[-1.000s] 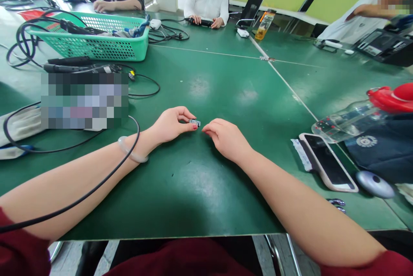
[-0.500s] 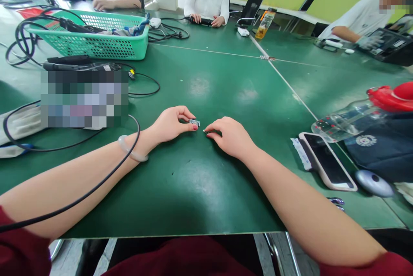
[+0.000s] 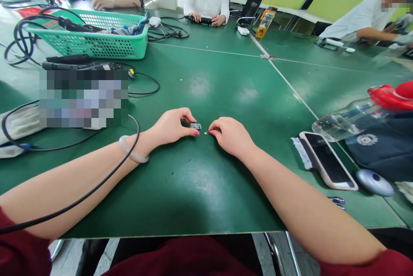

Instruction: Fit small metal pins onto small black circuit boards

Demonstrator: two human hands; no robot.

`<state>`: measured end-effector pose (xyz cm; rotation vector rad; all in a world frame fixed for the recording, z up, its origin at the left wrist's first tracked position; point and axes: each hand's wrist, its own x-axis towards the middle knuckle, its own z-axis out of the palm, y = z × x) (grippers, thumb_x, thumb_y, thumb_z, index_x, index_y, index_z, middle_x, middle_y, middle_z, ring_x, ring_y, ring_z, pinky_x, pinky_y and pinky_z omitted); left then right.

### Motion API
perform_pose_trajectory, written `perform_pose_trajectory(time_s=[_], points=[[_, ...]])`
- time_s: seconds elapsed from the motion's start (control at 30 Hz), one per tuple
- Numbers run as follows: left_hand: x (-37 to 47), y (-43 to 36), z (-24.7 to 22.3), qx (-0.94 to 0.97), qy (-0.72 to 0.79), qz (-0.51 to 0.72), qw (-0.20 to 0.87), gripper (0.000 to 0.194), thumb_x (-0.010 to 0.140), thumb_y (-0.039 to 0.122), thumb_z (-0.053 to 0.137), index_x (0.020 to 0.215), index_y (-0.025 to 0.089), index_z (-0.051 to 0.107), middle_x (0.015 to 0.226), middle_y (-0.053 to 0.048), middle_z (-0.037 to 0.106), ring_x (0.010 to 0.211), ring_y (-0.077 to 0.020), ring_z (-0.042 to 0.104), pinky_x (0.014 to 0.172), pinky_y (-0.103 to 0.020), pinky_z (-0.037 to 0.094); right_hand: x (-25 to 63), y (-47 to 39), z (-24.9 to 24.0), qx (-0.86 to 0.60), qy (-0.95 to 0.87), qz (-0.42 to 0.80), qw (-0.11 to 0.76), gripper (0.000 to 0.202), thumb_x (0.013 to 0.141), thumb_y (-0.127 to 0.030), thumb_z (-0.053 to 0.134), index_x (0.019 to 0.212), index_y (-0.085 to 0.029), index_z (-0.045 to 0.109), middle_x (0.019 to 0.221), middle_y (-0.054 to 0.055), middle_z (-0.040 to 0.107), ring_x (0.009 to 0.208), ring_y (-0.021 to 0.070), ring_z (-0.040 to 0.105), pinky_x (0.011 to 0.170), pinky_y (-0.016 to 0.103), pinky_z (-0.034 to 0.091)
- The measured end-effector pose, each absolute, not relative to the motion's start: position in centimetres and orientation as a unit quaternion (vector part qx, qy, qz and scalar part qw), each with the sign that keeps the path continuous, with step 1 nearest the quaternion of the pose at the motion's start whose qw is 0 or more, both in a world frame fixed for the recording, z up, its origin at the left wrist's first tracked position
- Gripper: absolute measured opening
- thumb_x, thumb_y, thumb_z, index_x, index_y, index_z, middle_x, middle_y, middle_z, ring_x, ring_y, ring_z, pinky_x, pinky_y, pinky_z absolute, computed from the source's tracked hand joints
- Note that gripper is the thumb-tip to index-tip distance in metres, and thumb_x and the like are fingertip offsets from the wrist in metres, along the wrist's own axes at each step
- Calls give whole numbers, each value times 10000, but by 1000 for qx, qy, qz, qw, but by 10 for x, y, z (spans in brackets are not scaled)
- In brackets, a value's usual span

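Near the middle of the green table (image 3: 193, 190), my left hand (image 3: 174, 124) holds a small dark circuit board (image 3: 195, 126) by its left side, between thumb and fingers. Just to the right, my right hand (image 3: 230, 136) pinches a tiny pale piece (image 3: 206, 133) at its fingertips. A narrow gap separates the board from the tiny piece, whose details are too small to make out. Around my left wrist is a pale bracelet (image 3: 133, 150), and a black cable (image 3: 106, 183) crosses over that forearm.
A green basket (image 3: 97, 45) of cables stands at the back left, near a glove (image 3: 22, 125). On the right lie a phone (image 3: 329, 159), a mouse (image 3: 374, 182), scissors (image 3: 337, 201) and a red-capped bottle (image 3: 348, 119). Several people sit around the table.
The board in my left hand has turned and shows its face more. My right hand's fingertips have shifted slightly right, and more of the pale piece shows. The person at right has moved a dark object away.
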<state>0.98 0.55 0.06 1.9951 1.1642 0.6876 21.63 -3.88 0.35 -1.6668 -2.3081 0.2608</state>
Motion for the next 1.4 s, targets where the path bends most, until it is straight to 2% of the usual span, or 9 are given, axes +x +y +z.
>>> perform_pose_trajectory(time_s=[0.23, 0.4, 0.5, 1.03, 1.23, 1.4], points=[[11, 4, 2, 781, 453, 255, 346, 367, 570, 458, 790, 780, 206, 627, 806, -19, 686, 744, -183, 613, 684, -308, 450, 217, -36, 0, -586, -794, 74, 143, 171, 864, -179, 537, 751, -196, 664, 813, 43, 646, 798, 180, 568, 699, 304, 401], [13, 2, 3, 790, 452, 246, 333, 387, 564, 483, 782, 768, 203, 610, 816, -20, 689, 747, -188, 618, 675, -306, 448, 211, -44, 6, -580, -769, 80, 259, 134, 862, -170, 548, 766, -197, 639, 813, 26, 647, 790, 162, 563, 730, 289, 410], [14, 0, 5, 795, 446, 243, 331, 386, 563, 478, 784, 766, 202, 605, 816, -13, 689, 735, -183, 610, 672, -303, 442, 204, -49, 9, -552, -776, 85, 293, 128, 861, -167, 555, 769, -201, 636, 800, 19, 647, 780, 154, 563, 739, 279, 417], [14, -1, 7, 816, 423, 244, 308, 345, 588, 446, 783, 766, 209, 607, 787, 8, 661, 723, -169, 575, 670, -291, 420, 200, -47, 5, -511, -812, 52, 276, 162, 888, -201, 533, 823, -194, 681, 842, 40, 674, 811, 172, 577, 773, 304, 432], [13, 1, 5, 782, 423, 281, 362, 345, 617, 423, 776, 776, 184, 585, 821, -13, 676, 738, -165, 601, 684, -298, 451, 204, -47, 3, -518, -801, 63, 295, 180, 871, -273, 588, 996, -182, 681, 838, 38, 670, 782, 163, 583, 754, 296, 434], [16, 2, 5, 722, 410, 310, 463, 292, 660, 341, 757, 831, 153, 614, 778, -24, 681, 724, -149, 620, 701, -298, 488, 202, -47, 2, -515, -797, 48, 313, 175, 869, -330, 588, 893, -179, 674, 793, 30, 660, 732, 150, 573, 709, 283, 422]])
